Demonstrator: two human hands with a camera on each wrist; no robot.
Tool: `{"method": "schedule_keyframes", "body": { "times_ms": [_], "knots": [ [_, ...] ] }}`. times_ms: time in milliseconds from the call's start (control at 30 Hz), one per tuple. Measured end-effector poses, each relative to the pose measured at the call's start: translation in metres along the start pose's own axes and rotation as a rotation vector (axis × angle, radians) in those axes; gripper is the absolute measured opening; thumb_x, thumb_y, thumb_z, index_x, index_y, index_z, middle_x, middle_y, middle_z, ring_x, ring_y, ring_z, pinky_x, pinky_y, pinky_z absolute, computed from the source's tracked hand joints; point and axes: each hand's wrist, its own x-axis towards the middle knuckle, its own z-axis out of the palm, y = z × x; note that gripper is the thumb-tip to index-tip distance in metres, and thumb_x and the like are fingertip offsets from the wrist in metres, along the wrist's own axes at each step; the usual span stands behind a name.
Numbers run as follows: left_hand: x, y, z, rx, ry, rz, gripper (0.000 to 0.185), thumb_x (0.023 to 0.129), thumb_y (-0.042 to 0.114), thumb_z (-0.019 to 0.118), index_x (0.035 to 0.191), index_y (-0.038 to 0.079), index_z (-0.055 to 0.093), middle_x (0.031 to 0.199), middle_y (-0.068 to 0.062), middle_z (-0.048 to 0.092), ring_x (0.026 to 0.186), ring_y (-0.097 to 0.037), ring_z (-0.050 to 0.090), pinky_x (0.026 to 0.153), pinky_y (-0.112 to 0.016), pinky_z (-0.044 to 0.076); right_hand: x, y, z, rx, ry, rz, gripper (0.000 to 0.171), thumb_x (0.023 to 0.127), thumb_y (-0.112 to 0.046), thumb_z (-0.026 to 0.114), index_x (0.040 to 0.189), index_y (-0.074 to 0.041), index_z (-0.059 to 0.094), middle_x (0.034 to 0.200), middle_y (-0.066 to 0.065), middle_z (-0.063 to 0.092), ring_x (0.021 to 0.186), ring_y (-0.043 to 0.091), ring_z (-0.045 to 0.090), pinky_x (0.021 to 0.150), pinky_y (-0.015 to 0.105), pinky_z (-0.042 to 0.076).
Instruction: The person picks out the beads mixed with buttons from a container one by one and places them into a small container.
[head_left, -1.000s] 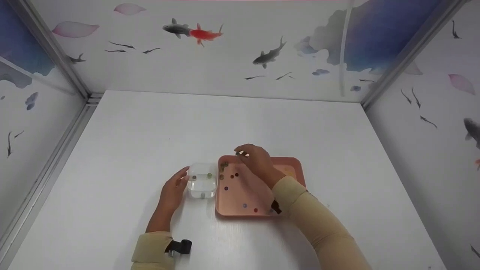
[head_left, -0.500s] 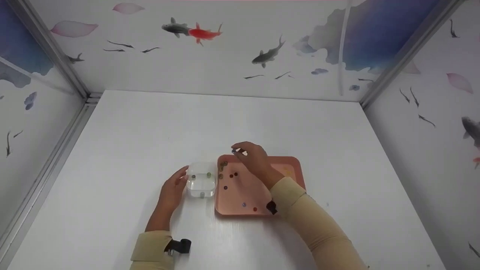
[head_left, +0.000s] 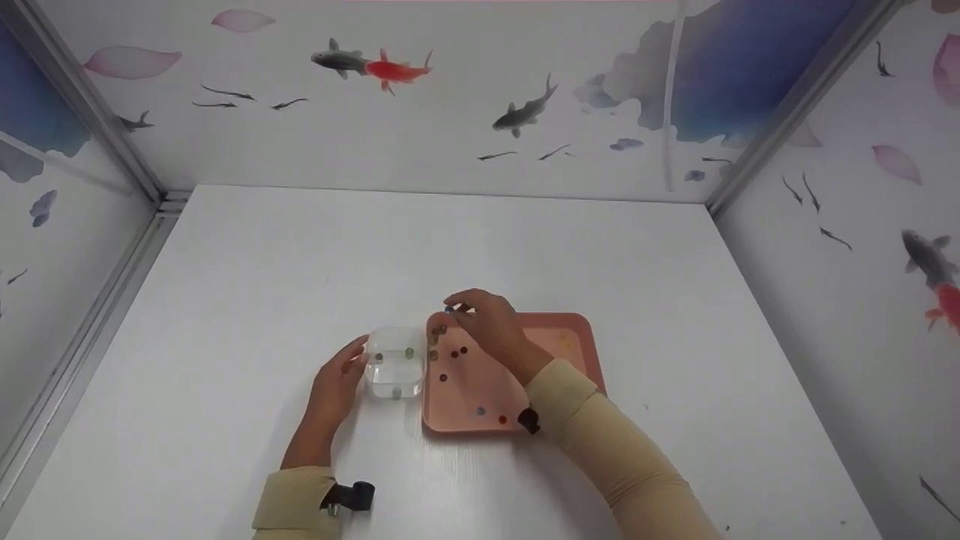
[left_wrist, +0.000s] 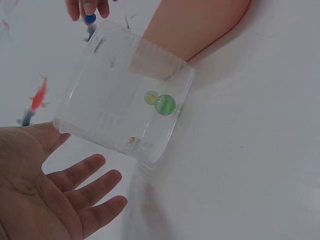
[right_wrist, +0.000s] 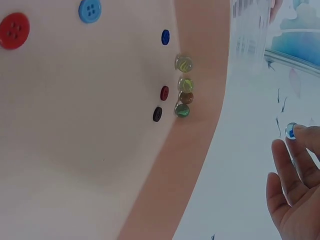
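Fingers of the right hand [head_left: 486, 327], pinching a blue marble [right_wrist: 290, 131], have drifted left off the pink tray [head_left: 577, 324] toward the clear box [head_left: 395, 364] and its three marbles [left_wrist: 164, 104], the left hand [head_left: 335, 382] flat and relaxed beside it throughout, the drop apparently imminent.

Staged recording booth, not lived-in room. White tabletop [head_left: 480, 247] boxed on three sides by upright panels [head_left: 420, 112] printed with koi, small dark fish, pink petals, blue washes. Metal corner posts [head_left: 97, 112] join panels. Small black cameras [head_left: 352, 496] strapped at person's wrists. Even, flat lighting throughout.
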Motion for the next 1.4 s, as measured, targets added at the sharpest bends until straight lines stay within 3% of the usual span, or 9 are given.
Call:
{"method": "schedule_keyframes", "body": {
  "times_ms": [233, 767, 967, 1200, 1400],
  "knots": [
    [0.0, -0.001, 0.0, 0.012, -0.005, -0.009, 0.046, 0.105, 0.031, 0.04, 0.149, 0.018, 0.037, 0.15, -0.016, 0.039, 0.136, -0.04, 0.038, 0.109, -0.056, 0.034, -0.002, -0.006, 0.003, 0.035, 0.008, -0.083, 0.021, 0.094, -0.014, 0.063, 0.114, -0.009, 0.069, 0.108, 0.004, 0.069, 0.096, 0.017, 0.065, 0.079, 0.032, 0.055],
    [0.001, -0.001, 0.0, -0.031, -0.009, -0.01, 0.045, 0.105, 0.028, 0.042, 0.149, 0.017, 0.038, 0.15, -0.017, 0.039, 0.136, -0.039, 0.038, 0.108, -0.056, 0.034, -0.003, -0.018, 0.013, 0.082, -0.011, -0.109, 0.02, 0.092, -0.01, 0.066, 0.112, -0.007, 0.069, 0.099, 0.004, 0.07, 0.089, 0.015, 0.067, 0.074, 0.024, 0.055],
    [0.001, 0.001, 0.0, -0.021, -0.008, -0.01, 0.045, 0.105, 0.027, 0.041, 0.149, 0.017, 0.037, 0.15, -0.017, 0.039, 0.136, -0.039, 0.038, 0.11, -0.056, 0.032, -0.004, -0.024, 0.016, 0.113, -0.054, -0.076, 0.02, 0.095, -0.012, 0.063, 0.113, -0.007, 0.068, 0.101, 0.005, 0.068, 0.085, 0.014, 0.065, 0.059, 0.019, 0.054],
    [0.001, 0.001, 0.001, 0.002, -0.013, -0.02, 0.046, 0.105, 0.031, 0.04, 0.15, 0.019, 0.036, 0.151, -0.015, 0.038, 0.137, -0.038, 0.037, 0.11, -0.055, 0.032, -0.004, -0.031, 0.021, 0.115, -0.078, -0.037, 0.02, 0.094, -0.013, 0.064, 0.114, -0.011, 0.07, 0.107, 0.0, 0.069, 0.095, 0.012, 0.065, 0.08, 0.022, 0.054],
    [0.002, 0.0, 0.001, 0.015, -0.013, -0.02, 0.046, 0.105, 0.031, 0.04, 0.15, 0.019, 0.035, 0.151, -0.016, 0.038, 0.137, -0.04, 0.036, 0.11, -0.056, 0.032, -0.005, -0.037, 0.025, 0.139, -0.108, -0.004, 0.022, 0.094, -0.013, 0.065, 0.115, -0.016, 0.07, 0.111, -0.002, 0.067, 0.095, 0.01, 0.064, 0.076, 0.018, 0.055]
  ]
}}
